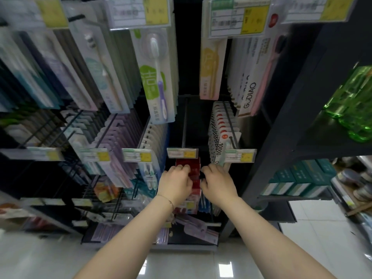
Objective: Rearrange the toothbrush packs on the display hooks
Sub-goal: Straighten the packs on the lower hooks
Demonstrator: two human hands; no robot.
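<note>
Head view: left hand [177, 183] and right hand [219, 183], fingers curled, grip opposite edges of the stack of red card toothbrush packs [196, 187]. The two-sided hold probably keeps the stack square on its hook, which is hidden. The stack hangs just below a yellow-and-white price tag [182, 153]. The black wire rod [184, 121] behind the tag looks bare. White red-dotted packs [221, 125] hang beside it, right.

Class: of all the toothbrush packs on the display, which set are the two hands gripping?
The red packs, below the central price tag: the left hand and right hand grip them; every other colour hangs untouched.
</note>
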